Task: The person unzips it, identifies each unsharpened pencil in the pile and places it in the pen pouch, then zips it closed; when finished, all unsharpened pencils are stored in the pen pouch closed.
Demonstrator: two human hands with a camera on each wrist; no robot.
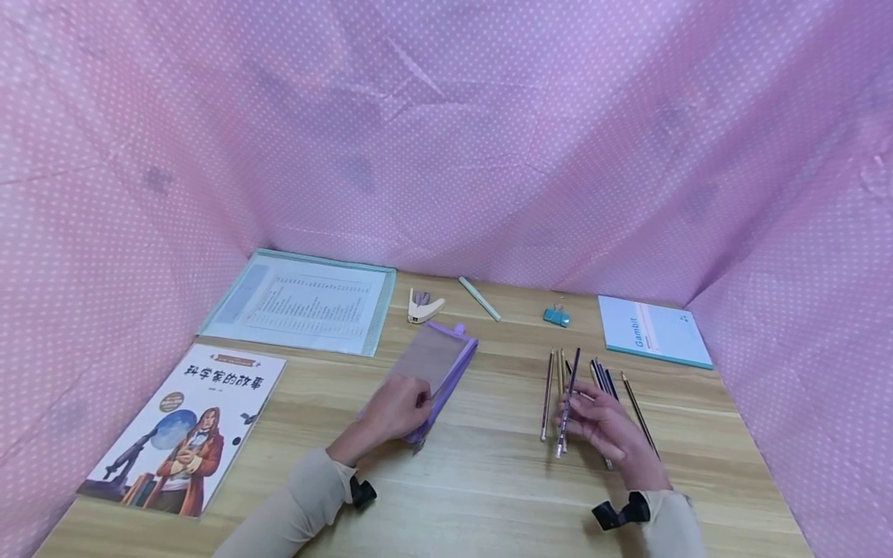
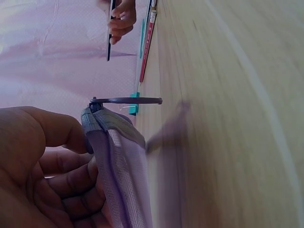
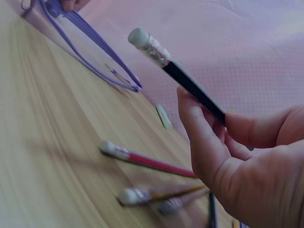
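Observation:
A purple zippered pencil case with a see-through mesh side lies at the middle of the table. My left hand grips its near end, where a dark zipper pull sticks out. In the right wrist view the purple zipper edges stand apart. My right hand pinches a dark pencil between thumb and fingers, raised off the table, its white eraser end uppermost in that view. Beneath and around that hand lie several more pencils, among them a red one and a dark one at the right.
Behind the case lie a cream stapler, a pale green pen and a teal binder clip. A blue notebook is at back right. On the left are a document folder and an illustrated book. Pink dotted cloth surrounds the table.

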